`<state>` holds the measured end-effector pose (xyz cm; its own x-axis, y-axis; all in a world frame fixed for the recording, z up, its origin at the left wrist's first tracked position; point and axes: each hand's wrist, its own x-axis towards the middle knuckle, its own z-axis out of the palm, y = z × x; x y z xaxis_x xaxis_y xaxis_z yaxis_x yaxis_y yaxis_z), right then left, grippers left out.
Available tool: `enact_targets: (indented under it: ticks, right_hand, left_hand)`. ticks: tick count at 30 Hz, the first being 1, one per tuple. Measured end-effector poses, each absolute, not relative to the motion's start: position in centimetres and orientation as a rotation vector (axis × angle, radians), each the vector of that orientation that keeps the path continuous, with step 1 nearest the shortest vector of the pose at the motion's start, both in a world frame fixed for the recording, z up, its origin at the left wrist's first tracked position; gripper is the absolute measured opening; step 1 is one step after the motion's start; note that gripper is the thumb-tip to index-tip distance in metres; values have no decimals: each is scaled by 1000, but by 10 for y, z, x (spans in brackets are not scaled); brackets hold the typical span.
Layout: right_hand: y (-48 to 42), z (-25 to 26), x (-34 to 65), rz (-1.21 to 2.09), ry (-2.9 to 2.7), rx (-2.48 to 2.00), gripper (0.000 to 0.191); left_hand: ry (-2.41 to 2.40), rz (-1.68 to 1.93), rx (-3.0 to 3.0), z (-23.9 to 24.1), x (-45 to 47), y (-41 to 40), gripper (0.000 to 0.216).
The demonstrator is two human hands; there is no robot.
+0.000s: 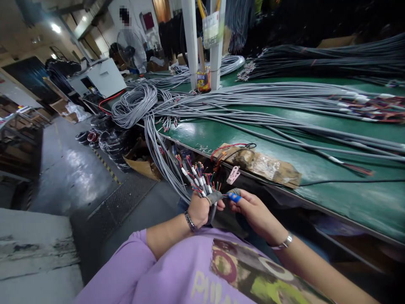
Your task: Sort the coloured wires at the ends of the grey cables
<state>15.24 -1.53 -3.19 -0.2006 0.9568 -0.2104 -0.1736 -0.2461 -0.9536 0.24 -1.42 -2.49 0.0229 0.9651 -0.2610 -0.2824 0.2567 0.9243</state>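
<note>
My left hand (pixel 201 207) is closed around a bunch of grey cables (pixel 169 171). Their white-banded ends (pixel 198 179) fan upward, with thin coloured wires sticking out. A grey covering wraps the left thumb. Just to the right, my right hand (pixel 249 207) pinches thin wires that run from a cable in the left hand. Blue tape (pixel 234 197) is wound round a digit of the right hand. The fingertips of both hands almost meet. Beyond them, a pink clothes peg (pixel 233 175) hangs at the table's edge.
Long grey cables (pixel 253 99) lie across the green table (pixel 348 204), with a coil (pixel 136 103) at its left end. A taped cardboard strip (pixel 262 164) runs along the near edge. A white post (pixel 190 46) rises behind. Black-wrapped coils (pixel 114 145) sit on the floor at left.
</note>
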Motion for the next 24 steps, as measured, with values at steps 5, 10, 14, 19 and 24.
enact_targets:
  ticks: [5,10,14,19,24]
  right_hand:
    - [-8,-21,147,1704,-1047,-1047,36]
    - [-8,-8,136,1724,-1137,-954,31]
    - [-10,-12,132,1707,-1065,-961,33]
    - [-13,-21,126,1677,-871,-997,35]
    - [-16,-19,125,1710,-796,-973,35]
  left_hand:
    - [1112,1103,858,-23,3,-16,41]
    - [1114,1071,874,-25,5,-19,41]
    - [1110,1078,894,-26,5,-19,41]
    - [1135,1122,878,-27,7,-18,43]
    - [1128,1145,864,-28,8,-16,44]
